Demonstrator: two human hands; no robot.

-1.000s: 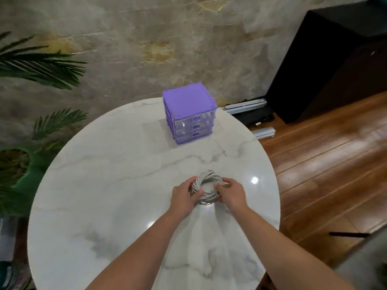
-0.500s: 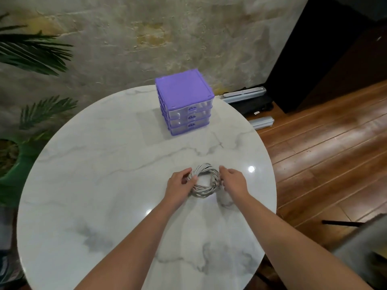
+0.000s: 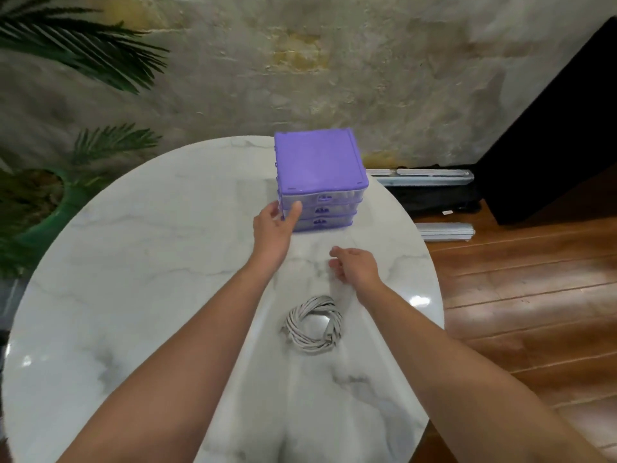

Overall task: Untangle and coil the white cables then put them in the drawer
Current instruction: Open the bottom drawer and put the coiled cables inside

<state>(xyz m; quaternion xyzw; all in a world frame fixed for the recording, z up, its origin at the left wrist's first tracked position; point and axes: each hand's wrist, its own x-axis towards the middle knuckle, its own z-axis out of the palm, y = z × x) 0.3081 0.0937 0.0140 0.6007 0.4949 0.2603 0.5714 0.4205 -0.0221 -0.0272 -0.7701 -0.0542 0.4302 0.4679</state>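
1. Marble-patterned and round, the table (image 3: 140, 262) stands against a rough plastered wall (image 3: 367, 68), with palm fronds (image 3: 76, 51) and a green pot (image 3: 63, 208) off to one side and wooden floorboards (image 3: 521, 295) on the other.
2. At the table's far edge sits a small purple drawer unit (image 3: 319, 162), its three clear drawers all pushed in, handles facing the person.
3. Between the two forearms, on the near half of the table, lies the coil of white cables (image 3: 314, 325). It is wound into a neat ring and nobody is touching it, so I'd say the winding is done and it has been set down to free both hands.
4. The left hand (image 3: 273, 225) has reached the unit's front left corner, fingers spread around the edge and thumb on the drawer fronts. It looks like a bracing hold, to keep the light unit from sliding; how firmly it clamps I cannot tell.
5. The right hand (image 3: 354, 265) hovers above the marble between coil and unit, fingers loosely curled, holding nothing.
6. My guess is that it is heading for a drawer handle, with the coil to follow once a drawer is out.
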